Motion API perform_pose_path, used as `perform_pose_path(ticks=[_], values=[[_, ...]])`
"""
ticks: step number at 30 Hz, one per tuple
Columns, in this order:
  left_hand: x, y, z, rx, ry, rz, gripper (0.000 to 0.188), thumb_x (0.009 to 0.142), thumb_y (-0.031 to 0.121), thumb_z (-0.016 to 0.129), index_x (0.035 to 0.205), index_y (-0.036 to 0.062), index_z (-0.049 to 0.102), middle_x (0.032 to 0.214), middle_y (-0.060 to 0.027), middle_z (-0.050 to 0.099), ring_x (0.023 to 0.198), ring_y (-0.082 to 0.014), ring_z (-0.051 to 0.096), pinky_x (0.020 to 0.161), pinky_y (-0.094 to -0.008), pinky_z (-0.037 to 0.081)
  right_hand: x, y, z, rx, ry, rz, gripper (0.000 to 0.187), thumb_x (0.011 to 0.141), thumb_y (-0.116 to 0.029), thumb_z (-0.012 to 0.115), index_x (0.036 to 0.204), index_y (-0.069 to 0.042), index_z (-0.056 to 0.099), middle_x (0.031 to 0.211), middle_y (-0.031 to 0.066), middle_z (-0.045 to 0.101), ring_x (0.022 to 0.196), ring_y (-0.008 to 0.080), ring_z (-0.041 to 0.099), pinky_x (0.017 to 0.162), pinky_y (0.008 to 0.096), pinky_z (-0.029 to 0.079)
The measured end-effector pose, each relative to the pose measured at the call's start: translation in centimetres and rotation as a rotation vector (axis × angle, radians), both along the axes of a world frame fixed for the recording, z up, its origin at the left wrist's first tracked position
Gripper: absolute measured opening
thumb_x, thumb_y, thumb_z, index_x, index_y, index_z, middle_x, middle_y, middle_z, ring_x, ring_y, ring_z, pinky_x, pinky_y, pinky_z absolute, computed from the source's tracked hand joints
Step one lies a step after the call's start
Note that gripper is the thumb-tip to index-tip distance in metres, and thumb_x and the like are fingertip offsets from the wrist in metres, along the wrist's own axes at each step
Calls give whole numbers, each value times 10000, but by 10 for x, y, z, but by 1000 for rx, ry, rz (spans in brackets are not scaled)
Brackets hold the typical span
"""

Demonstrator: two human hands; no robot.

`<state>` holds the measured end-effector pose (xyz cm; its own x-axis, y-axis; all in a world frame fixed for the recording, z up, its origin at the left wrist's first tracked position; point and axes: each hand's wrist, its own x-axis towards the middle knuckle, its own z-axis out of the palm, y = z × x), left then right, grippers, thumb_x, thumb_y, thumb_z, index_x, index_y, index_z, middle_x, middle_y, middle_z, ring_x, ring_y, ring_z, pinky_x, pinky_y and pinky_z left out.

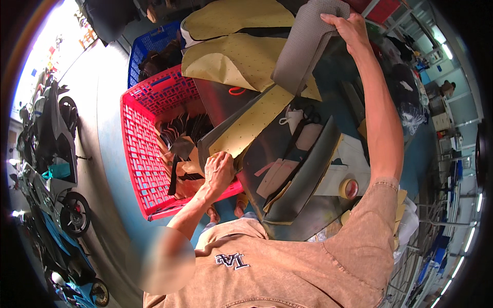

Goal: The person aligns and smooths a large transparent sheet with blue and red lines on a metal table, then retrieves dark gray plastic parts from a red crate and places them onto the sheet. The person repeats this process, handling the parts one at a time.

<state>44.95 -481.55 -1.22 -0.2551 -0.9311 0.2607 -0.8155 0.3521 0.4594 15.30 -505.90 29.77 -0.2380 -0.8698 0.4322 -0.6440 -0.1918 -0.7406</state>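
My right hand point(353, 30) is raised at the far right, its thumb and fingers closed on a folded grey textured sheet point(308, 49). The sheet hangs over the far end of a long strip with a yellow, dotted face point(251, 126) and a dark edge. Whether sheet and strip are one piece I cannot tell. At the strip's near end, my left hand point(220, 169) is closed around its edge, beside the red basket. Larger yellow dotted sheets point(231, 56) lie beyond, one with a curled corner. Red-handled scissors, by the look of the loop point(236, 91), show beneath them.
A red plastic basket point(136, 149) with dark and brown scraps stands at left, a blue basket point(146, 43) behind it. On the dark table lie curved dark pieces point(303, 179), black scissors point(309, 115) and a tape roll point(348, 188). Motorbikes point(51, 149) line the far left.
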Motion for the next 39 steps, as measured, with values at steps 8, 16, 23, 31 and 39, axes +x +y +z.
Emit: perform_pose_path(ticks=[8,16,23,31,39], values=[[-21,-16,103,-74,82,-82,109,864,40,559,948,36,490,859,-174,569,762,-389,601,640,-458,486,-36,-9,8,-21,75,-50,236,653,-167,773,645,14,621,613,38,561,574,154,527,517,357,415],[-78,57,122,385,369,-455,229,883,10,533,1102,-11,469,962,-217,616,830,-396,636,699,-422,513,-69,-10,5,-73,25,-147,272,654,-157,781,800,32,652,738,103,640,668,202,600,598,346,467],[-184,40,155,990,744,-627,458,943,44,425,1397,42,368,1083,-202,532,967,-325,571,847,-364,461,-99,-4,20,-138,90,-231,286,648,-146,779,821,51,666,789,168,670,734,232,645,644,371,502],[-289,129,77,528,-84,-1416,599,848,36,447,1421,-4,276,1523,-228,188,1397,-444,204,1108,-621,219,-115,15,36,-254,161,-325,360,661,-226,774,816,55,613,771,160,633,726,239,614,637,377,478],[-252,135,-43,540,-22,-1172,421,901,227,558,1277,47,501,1505,-195,261,1379,-440,240,1109,-602,218,-91,42,-1,-355,257,-204,362,674,-245,757,584,43,555,540,141,534,527,219,551,515,399,434]])
